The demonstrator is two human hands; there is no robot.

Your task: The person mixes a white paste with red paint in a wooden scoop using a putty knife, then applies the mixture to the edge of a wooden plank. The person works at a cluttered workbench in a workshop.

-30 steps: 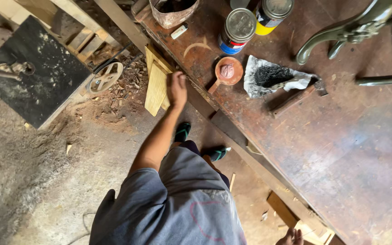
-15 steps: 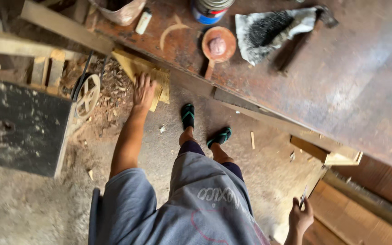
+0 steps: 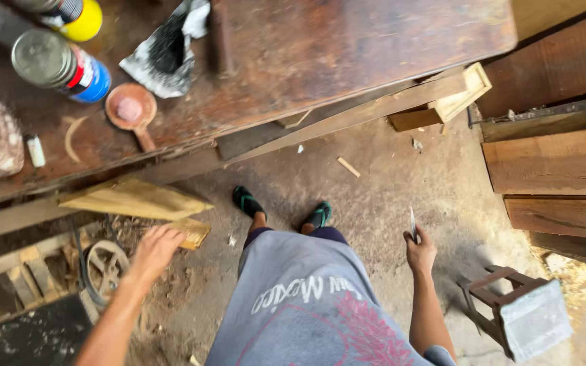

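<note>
The left hand (image 3: 154, 247) was spread open over a pale wood offcut (image 3: 188, 232) lying below the bench (image 3: 347, 61), touching its near end; a firm grasp was judged to be needed next. The offcut looked flat and rough-sawn. A thin blade (image 3: 412, 224) was pinched upright in the right hand (image 3: 420, 254).

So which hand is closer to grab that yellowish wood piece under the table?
Probably the left hand: it touches the pale yellowish wooden piece. The right hand is far off, holding a thin blade-like thing.
</note>
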